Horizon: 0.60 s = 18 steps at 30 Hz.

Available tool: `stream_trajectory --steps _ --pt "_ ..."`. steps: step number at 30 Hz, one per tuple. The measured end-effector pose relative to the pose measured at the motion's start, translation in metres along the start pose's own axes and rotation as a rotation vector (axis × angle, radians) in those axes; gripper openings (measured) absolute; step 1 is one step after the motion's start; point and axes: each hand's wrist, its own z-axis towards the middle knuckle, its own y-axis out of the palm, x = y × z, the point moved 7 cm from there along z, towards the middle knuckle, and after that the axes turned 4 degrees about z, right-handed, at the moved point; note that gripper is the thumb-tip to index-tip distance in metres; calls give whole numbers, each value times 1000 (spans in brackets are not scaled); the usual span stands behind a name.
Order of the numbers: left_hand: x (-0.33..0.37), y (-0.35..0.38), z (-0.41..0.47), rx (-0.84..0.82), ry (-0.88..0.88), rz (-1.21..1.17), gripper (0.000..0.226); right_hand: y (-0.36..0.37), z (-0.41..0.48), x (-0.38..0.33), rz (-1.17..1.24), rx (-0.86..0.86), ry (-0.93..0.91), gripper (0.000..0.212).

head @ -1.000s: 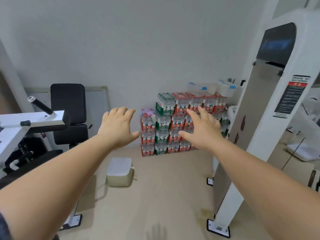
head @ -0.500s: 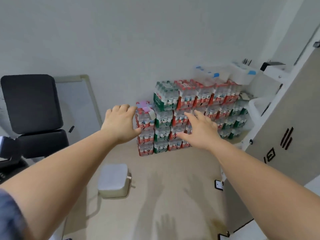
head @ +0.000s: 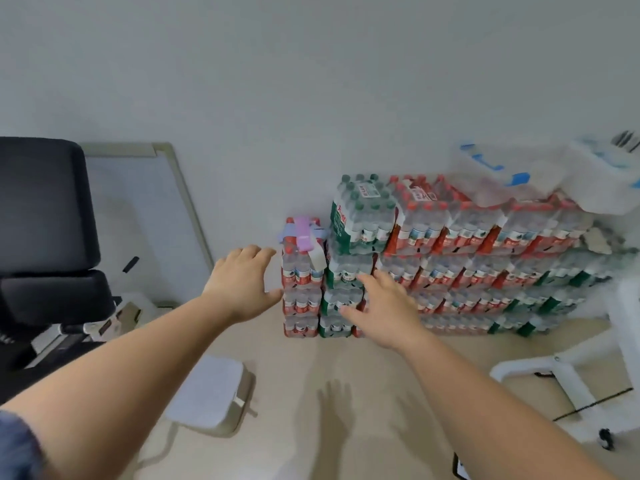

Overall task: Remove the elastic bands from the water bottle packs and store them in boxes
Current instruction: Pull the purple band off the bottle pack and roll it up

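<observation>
Shrink-wrapped water bottle packs (head: 450, 258) with red and green labels are stacked against the white wall. The leftmost, lower stack (head: 301, 289) carries pink and pale purple elastic bands (head: 304, 233) crossed over its top pack. My left hand (head: 244, 282) reaches out with straight fingers, just left of that stack and apart from it. My right hand (head: 381, 308) is stretched forward in front of the green-labelled packs, fingers spread, holding nothing. Clear plastic boxes with blue clips (head: 498, 174) sit on top of the tall stacks at the right.
A grey lidded box (head: 207, 393) stands on the beige floor at lower left. A black padded seat (head: 45, 220) and machine frame fill the left side, with a framed board (head: 145, 220) leaning on the wall. A white frame base (head: 571, 362) occupies the right.
The view has moved closer to the packs and turned right; the tall white machine has left the frame. Both hands stay outstretched and empty, now nearer the banded stack.
</observation>
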Motion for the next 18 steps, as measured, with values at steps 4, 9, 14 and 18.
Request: stream_trajectory --steps 4,9,14,18 --pt "-7 42 65 -67 -95 -100 80 10 75 6 37 -63 -19 82" --pt "-23 104 159 -149 -96 -150 73 31 183 11 35 -154 -27 80" --pt "-57 164 260 -263 -89 -184 74 55 289 8 31 -230 12 78" --pt "-80 196 302 -393 -67 -153 69 77 336 5 37 -352 70 74"
